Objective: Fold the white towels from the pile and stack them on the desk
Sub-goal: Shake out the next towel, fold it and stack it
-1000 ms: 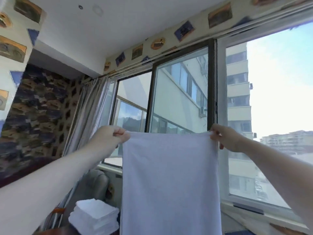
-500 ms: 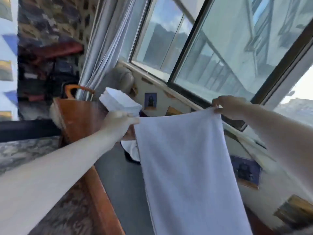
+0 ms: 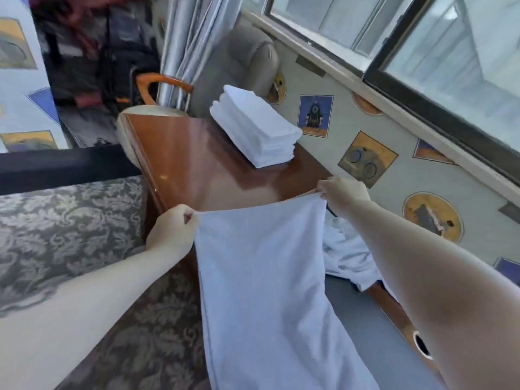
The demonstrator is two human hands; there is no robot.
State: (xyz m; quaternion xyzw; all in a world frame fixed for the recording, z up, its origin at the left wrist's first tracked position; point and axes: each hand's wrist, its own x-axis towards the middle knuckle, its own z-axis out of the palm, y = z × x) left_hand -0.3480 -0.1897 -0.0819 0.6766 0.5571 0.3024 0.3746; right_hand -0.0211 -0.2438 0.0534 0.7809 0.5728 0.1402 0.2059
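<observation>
A white towel (image 3: 267, 282) hangs stretched between my hands above the wooden desk (image 3: 191, 161). My left hand (image 3: 171, 229) pinches its top left corner. My right hand (image 3: 343, 192) pinches the top right corner, near the wall. The towel's lower part runs down out of the frame. A neat stack of folded white towels (image 3: 256, 128) sits at the desk's far end by the wall. A crumpled pile of white towels (image 3: 349, 254) lies on the desk under my right forearm, partly hidden by the held towel.
A grey pad (image 3: 363, 333) covers the near part of the desk, with a cable hole (image 3: 421, 344) at the right. A patterned bedspread (image 3: 70, 226) lies to the left. A wooden chair (image 3: 166, 85), grey curtain (image 3: 191, 40) and windows stand beyond the desk.
My view has tipped down from the window to the desk. Both hands have lowered the spread towel from in front of the window to just above the desk, still gripping its top corners.
</observation>
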